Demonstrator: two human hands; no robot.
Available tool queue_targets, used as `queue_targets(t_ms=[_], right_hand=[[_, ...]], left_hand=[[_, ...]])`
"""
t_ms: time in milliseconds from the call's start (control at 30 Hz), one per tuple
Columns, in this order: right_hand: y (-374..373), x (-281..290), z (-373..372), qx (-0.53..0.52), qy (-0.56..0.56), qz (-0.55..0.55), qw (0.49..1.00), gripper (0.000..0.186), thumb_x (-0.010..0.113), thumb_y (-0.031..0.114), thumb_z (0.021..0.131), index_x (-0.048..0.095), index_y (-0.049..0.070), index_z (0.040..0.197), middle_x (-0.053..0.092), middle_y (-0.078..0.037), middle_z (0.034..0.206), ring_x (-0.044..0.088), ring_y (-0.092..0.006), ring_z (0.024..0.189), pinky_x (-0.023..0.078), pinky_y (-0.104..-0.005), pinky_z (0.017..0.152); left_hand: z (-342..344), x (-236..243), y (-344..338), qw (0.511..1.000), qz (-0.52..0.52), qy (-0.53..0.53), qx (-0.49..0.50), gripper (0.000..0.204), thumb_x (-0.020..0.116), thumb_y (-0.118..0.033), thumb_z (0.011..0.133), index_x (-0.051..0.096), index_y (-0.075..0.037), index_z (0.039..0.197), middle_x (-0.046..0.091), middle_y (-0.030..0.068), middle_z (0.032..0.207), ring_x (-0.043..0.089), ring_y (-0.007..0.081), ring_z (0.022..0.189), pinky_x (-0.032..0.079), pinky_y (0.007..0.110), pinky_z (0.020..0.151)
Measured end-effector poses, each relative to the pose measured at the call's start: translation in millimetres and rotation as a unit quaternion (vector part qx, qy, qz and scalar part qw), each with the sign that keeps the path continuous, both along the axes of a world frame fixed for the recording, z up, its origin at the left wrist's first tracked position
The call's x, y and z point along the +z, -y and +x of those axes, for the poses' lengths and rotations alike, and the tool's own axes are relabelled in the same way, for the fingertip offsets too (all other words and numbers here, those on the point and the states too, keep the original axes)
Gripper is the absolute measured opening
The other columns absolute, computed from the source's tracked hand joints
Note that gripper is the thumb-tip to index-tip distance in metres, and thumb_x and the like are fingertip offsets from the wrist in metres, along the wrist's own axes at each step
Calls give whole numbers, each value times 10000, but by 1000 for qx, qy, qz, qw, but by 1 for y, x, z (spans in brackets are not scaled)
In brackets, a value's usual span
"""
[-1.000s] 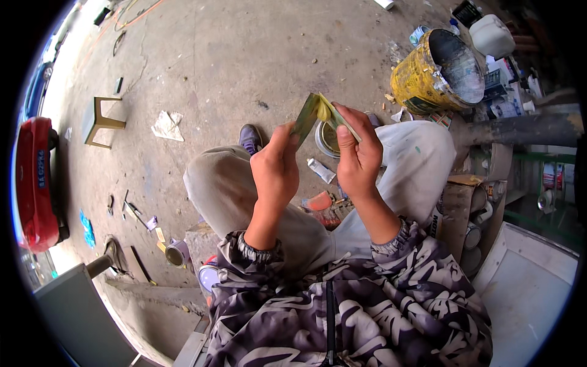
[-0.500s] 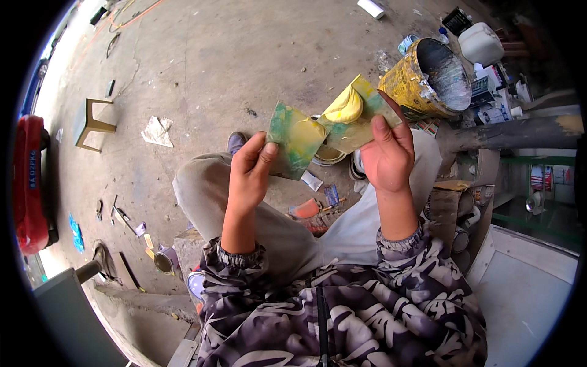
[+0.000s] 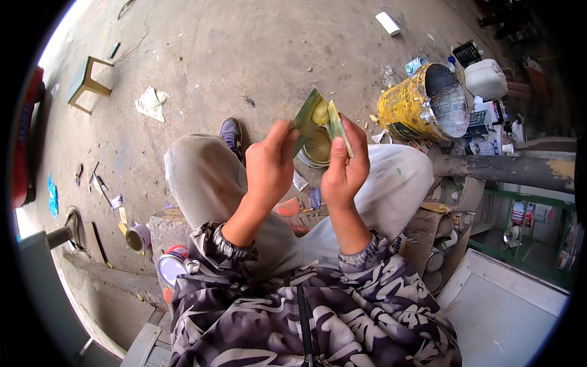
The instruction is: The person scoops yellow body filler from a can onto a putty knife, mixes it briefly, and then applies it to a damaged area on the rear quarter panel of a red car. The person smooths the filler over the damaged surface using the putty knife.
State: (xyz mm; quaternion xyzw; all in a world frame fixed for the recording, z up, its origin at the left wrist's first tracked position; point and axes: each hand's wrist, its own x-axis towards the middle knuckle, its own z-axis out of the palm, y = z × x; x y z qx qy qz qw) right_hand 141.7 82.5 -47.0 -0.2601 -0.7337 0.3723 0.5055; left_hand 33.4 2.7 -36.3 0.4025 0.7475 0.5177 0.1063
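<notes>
I sit with knees apart and hold two thin flat scrapers smeared with yellow-green putty in front of me. My left hand [image 3: 269, 168] grips one green-smeared blade [image 3: 307, 116] by its lower end. My right hand [image 3: 345, 168] grips the other blade [image 3: 338, 125], tilted toward the first. A lump of yellow putty [image 3: 320, 112] sits between the two blades. Below them, on the floor between my feet, lies a round open tin [image 3: 318, 150] with yellowish contents, partly hidden by my hands.
A large yellow paint-stained bucket [image 3: 422, 104] stands at the right, a white jug [image 3: 486, 78] behind it. Small cans [image 3: 139, 237] sit by a block at my left. A small stool [image 3: 85, 82] and crumpled paper [image 3: 151, 103] lie on the concrete floor. A pipe [image 3: 507, 168] runs at right.
The two blades, spread apart half a second ago, have come together again with the putty lump between them. My hands have moved closer to each other.
</notes>
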Motion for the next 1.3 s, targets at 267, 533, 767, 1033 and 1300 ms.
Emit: queue_targets(t_ms=[267,533,767,1033,1300], right_hand=[[12,-29,3,72,89,-12,993,275,489,31,948,599,-23,1194,630,-176,1100,615,-298,1008,474,-353,864],[10,-11,-11,5,27,-27,999,265,501,62,958,592,-38,1185,623,-158,1126,596,-282,1030,459,-360,901],[3,-29,6,32,92,-45,994,281,507,85,958,593,-29,1200,627,-151,1132,612,-270,1021,462,-370,918],[14,-1,-13,28,37,18,999,260,501,73,961,604,-18,1182,627,-170,1110,596,-296,1039,451,-363,894],[-29,11,15,88,-146,-260,950,383,540,139,969,508,-63,1293,582,-150,1246,551,-217,1141,409,-352,1006]], left_hand=[[-10,-2,3,999,-10,-33,16,70,590,-88,898,566,-68,960,578,190,676,583,395,626,429,431,513],[-10,-1,5,999,5,-34,-9,113,598,-52,874,578,-73,984,576,185,694,578,389,634,434,411,517],[-20,-1,4,999,22,-21,14,122,583,-41,882,586,-74,1000,584,182,702,590,381,640,444,409,529],[-12,6,4,998,33,-59,-8,83,584,-80,888,558,-85,966,608,149,677,607,372,628,446,424,509],[-33,-10,11,982,110,150,-44,109,571,-117,946,546,-20,903,403,119,625,408,117,540,350,289,502]])
